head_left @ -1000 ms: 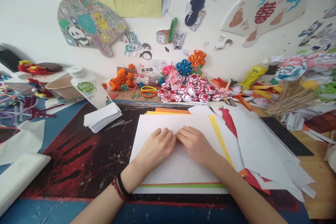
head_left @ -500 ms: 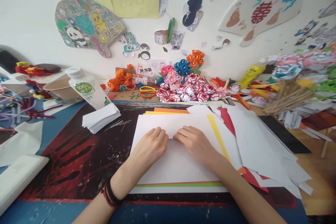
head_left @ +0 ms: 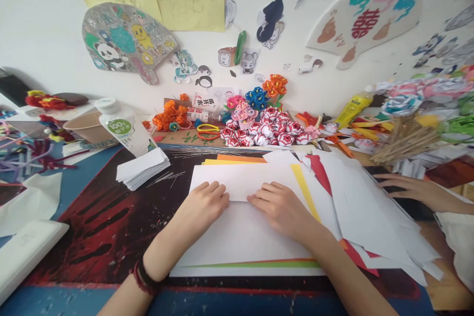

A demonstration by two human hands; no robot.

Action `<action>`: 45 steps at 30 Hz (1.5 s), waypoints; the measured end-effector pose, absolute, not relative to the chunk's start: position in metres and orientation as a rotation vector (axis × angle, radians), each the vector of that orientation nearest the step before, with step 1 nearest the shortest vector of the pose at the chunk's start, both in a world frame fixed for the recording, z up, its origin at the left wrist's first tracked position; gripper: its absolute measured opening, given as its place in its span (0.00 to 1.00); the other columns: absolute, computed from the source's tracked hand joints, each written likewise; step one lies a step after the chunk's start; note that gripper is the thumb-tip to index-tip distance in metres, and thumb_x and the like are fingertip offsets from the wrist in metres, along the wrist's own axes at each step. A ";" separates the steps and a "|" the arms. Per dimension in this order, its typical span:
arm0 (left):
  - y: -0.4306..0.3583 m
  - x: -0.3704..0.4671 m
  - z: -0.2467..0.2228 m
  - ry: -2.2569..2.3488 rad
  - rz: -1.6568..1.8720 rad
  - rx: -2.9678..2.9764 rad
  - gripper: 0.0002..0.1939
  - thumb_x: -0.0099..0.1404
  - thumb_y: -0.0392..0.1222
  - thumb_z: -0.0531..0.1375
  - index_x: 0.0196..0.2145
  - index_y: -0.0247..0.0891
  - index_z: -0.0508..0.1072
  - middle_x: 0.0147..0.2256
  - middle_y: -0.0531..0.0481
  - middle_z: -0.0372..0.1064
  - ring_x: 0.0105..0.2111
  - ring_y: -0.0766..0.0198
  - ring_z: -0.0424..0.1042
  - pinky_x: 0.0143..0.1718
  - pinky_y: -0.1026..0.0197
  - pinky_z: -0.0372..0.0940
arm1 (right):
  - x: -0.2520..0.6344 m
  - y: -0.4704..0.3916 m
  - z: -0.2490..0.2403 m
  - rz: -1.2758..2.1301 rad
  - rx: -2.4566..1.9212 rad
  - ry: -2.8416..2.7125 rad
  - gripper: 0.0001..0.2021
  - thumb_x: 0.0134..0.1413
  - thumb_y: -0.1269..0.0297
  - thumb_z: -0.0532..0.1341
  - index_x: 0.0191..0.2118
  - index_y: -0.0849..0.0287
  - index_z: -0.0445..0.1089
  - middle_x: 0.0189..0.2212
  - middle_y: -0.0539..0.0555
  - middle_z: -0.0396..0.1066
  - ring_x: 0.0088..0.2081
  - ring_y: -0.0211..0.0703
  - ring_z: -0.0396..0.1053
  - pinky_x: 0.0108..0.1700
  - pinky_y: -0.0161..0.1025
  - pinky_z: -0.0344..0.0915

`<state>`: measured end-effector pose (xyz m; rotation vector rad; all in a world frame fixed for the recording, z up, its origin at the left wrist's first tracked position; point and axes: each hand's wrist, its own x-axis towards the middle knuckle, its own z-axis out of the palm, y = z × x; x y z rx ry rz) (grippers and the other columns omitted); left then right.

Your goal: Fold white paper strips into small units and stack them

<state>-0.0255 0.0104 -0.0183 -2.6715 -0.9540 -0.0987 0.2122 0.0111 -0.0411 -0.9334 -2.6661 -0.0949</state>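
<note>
A white sheet of paper (head_left: 240, 182) lies over a stack of paper, its near edge running between my hands. At the left end of that edge is my left hand (head_left: 210, 201), fingers curled and closed on the sheet. My right hand (head_left: 276, 207) pinches the same edge a little to the right, thumb hidden beneath the fingers. Below them spreads the white top of the stack (head_left: 244, 237), with green and orange sheets showing at its near edge. A yellow sheet (head_left: 305, 192) peeks out at the right.
Another person's hand (head_left: 418, 190) rests over a black flat object (head_left: 403, 197) at the right. Loose white paper (head_left: 370, 207) is piled beside the stack. Small white slips (head_left: 142, 168) and a white bottle (head_left: 124, 131) stand left. Red-and-white flowers (head_left: 274, 128) line the back.
My hands have moved slightly apart along the paper's edge, which now sits a little nearer me. Another person's hand has come in at the right.
</note>
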 end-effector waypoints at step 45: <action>0.001 0.001 -0.018 -1.023 0.048 -2.559 0.08 0.60 0.24 0.53 0.30 0.35 0.66 0.29 0.47 0.66 0.28 0.56 0.66 0.27 0.57 0.60 | 0.200 0.017 -0.049 0.056 -1.008 -2.535 0.10 0.64 0.73 0.52 0.34 0.62 0.70 0.29 0.52 0.64 0.33 0.41 0.60 0.33 0.39 0.56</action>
